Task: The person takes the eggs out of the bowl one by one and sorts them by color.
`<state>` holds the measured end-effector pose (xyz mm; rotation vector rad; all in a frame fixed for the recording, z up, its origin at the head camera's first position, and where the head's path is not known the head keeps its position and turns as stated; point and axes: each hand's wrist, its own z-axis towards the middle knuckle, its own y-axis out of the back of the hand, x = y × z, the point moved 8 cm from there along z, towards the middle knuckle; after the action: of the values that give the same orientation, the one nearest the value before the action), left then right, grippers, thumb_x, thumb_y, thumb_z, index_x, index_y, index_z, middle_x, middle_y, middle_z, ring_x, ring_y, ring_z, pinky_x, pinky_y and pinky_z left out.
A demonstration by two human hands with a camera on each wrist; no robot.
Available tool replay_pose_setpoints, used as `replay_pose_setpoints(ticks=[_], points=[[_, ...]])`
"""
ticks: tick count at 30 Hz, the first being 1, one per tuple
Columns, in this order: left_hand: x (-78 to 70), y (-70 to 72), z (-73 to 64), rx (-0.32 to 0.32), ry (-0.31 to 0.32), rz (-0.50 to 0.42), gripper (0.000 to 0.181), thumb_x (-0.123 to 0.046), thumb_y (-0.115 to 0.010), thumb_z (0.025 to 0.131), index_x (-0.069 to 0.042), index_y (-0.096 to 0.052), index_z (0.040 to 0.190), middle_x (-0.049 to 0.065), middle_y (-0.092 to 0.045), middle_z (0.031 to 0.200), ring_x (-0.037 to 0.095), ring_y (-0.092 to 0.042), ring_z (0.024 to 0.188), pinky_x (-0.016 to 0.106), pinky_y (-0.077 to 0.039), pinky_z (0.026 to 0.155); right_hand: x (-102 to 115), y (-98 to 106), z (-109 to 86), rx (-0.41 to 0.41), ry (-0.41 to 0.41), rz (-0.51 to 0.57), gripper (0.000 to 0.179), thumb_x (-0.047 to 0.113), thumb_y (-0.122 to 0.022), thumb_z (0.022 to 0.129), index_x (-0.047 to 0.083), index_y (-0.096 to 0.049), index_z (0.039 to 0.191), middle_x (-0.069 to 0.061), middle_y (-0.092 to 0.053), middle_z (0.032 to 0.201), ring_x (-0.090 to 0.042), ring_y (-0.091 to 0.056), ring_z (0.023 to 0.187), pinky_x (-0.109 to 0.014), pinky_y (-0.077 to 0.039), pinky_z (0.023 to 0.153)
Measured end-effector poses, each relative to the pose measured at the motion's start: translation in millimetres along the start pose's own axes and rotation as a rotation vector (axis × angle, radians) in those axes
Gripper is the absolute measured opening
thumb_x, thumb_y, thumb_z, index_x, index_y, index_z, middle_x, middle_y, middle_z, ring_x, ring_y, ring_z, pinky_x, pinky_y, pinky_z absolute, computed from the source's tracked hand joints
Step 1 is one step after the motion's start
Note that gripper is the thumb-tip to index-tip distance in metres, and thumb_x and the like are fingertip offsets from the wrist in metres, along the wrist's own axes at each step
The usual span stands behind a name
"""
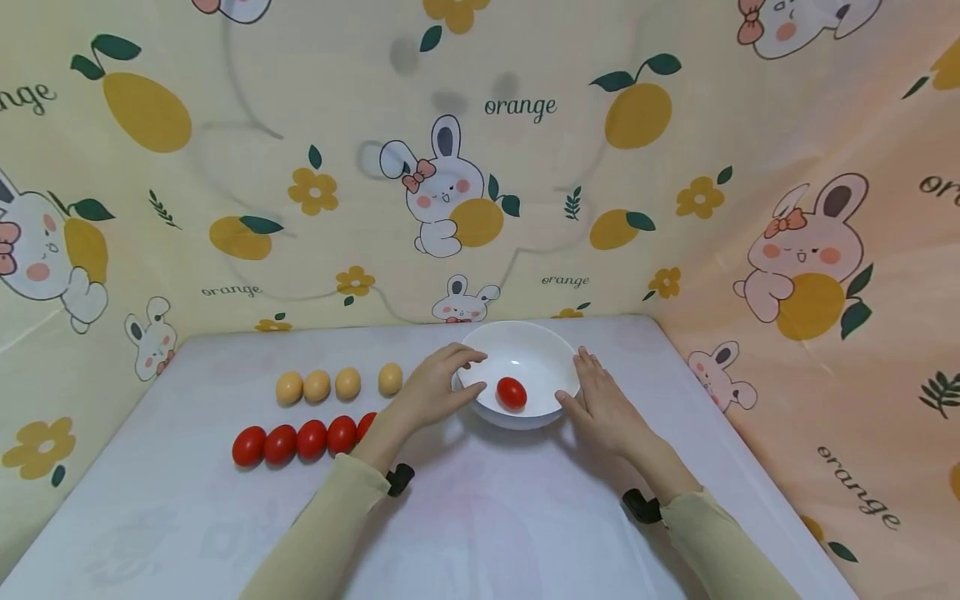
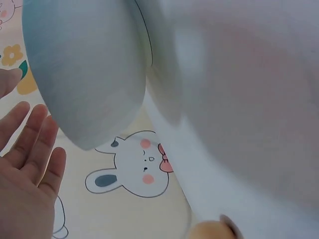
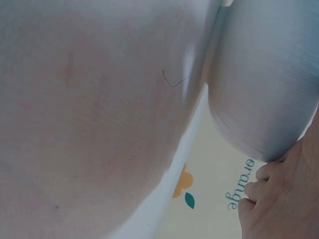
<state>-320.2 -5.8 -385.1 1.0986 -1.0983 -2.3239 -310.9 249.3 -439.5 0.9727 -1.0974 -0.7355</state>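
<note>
A white bowl [image 1: 543,367] stands near the back of the table, with one glossy red egg-shaped piece [image 1: 512,394] lying inside it. My left hand [image 1: 435,387] is at the bowl's left side, its fingers loosely bent and parted from the thumb near the rim. In the left wrist view, a narrow gap shows between those fingers and the bowl's outer wall [image 2: 89,74]. On the opposite side my right hand [image 1: 607,408] rests against the bowl, fingers mostly straight, thumb toward the front rim. The right wrist view shows its fingers touching the bowl's wall [image 3: 264,79].
To the left lies a row of several red egg-shaped pieces [image 1: 281,445], partly hidden by my left forearm. Behind it is a row of several tan egg-shaped pieces [image 1: 348,383]. A patterned cloth [image 1: 360,225] backs the white table [image 1: 480,533].
</note>
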Motion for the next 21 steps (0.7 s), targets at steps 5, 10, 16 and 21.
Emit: replay_pose_setpoints(ticks=[5,10,16,21], points=[[-3.1,-9.3,14.0,0.041,-0.026,0.027,0.045,-0.024,-0.078,0.095,-0.008,-0.066,0.135,0.003,-0.066,0.129,0.02,-0.064,0.111,0.036,-0.055,0.095,0.5,1.5,-0.1,-0.001,0.0,0.0,0.084,0.047,-0.05,0.108,-0.005,-0.013,0.163,-0.021,-0.005,0.173,-0.043,-0.007,0.158,-0.059,-0.012,0.126],[-7.0,-19.5,27.8,0.108,-0.024,0.04,0.046,-0.026,-0.077,0.095,-0.008,-0.065,0.136,0.004,-0.066,0.128,0.019,-0.064,0.108,0.032,-0.056,0.088,-0.2,1.2,0.2,0.0,0.001,-0.007,0.084,0.047,-0.049,0.108,-0.005,-0.012,0.163,-0.021,-0.005,0.173,-0.044,-0.008,0.158,-0.059,-0.012,0.126],[-8.7,-33.6,43.0,0.203,-0.017,0.072,0.045,-0.028,-0.077,0.096,-0.008,-0.066,0.135,0.005,-0.065,0.126,0.019,-0.064,0.104,0.029,-0.055,0.083,0.2,0.1,-0.6,0.014,-0.009,0.005,0.085,0.048,-0.049,0.108,-0.005,-0.012,0.163,-0.021,-0.004,0.173,-0.043,-0.005,0.159,-0.059,-0.011,0.126],[-8.7,-43.8,54.2,0.274,-0.023,0.104,0.043,-0.03,-0.075,0.097,-0.008,-0.068,0.133,0.006,-0.066,0.123,0.019,-0.065,0.102,0.028,-0.055,0.083,0.1,0.0,-0.9,0.024,-0.021,0.004,0.085,0.05,-0.047,0.108,-0.004,-0.011,0.164,-0.019,-0.003,0.173,-0.04,-0.004,0.159,-0.057,-0.011,0.127]])
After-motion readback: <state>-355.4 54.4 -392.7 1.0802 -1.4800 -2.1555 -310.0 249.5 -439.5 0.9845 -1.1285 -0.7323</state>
